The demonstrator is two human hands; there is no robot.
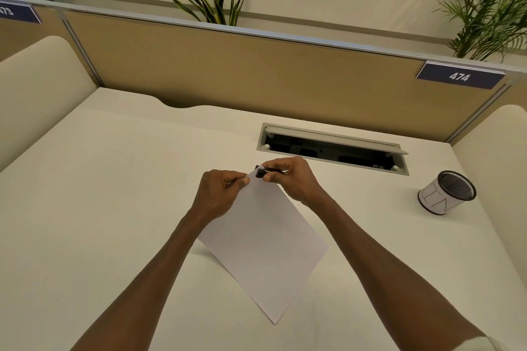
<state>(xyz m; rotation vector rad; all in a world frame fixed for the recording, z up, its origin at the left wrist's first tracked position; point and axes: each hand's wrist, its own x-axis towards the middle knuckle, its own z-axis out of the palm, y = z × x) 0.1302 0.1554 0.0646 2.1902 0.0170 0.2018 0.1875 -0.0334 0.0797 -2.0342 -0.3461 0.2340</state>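
A white sheet of paper (265, 242) is held tilted above the cream desk (114, 208), its lower corner near the desk's front. My left hand (219, 194) pinches the sheet's top corner between thumb and fingers. My right hand (291, 179) grips a small black clip-like object (261, 172) at that same corner; most of the object is hidden by my fingers, and what it is cannot be told for sure.
An open grey cable tray (330, 148) is recessed in the desk just behind my hands. A mesh pen cup (446, 192) wrapped in white paper stands at the right. A tan partition (256, 74) with the sign 474 (459, 75) closes the back; plants rise behind it.
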